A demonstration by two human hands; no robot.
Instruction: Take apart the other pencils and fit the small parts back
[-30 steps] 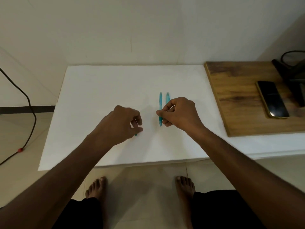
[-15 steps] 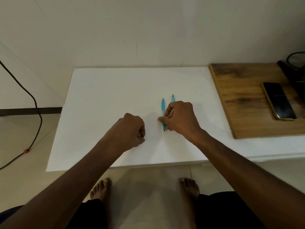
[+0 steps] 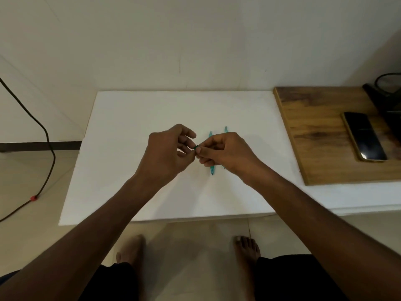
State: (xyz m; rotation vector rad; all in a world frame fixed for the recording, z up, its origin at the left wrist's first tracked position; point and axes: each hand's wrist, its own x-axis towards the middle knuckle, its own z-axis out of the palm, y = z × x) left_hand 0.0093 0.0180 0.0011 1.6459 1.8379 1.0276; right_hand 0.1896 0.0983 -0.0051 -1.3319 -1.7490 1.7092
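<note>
Both hands have lifted off the white table (image 3: pixel 134 118) and met at frame centre: left hand (image 3: pixel 167 153) and right hand (image 3: pixel 225 152) together pinch a small teal plastic piece (image 3: pixel 196 147), above two slim teal plastic pens (image 3: pixel 211 168). Assembly looks under way.

Single head-worn view, wide-angle, looking forward and steeply down from above. Near enough to take in both forearms, the white tabletop (image 3: pixel 134 131), bare feet on the floor below, and the wall behind. No second view to overlap.
</note>
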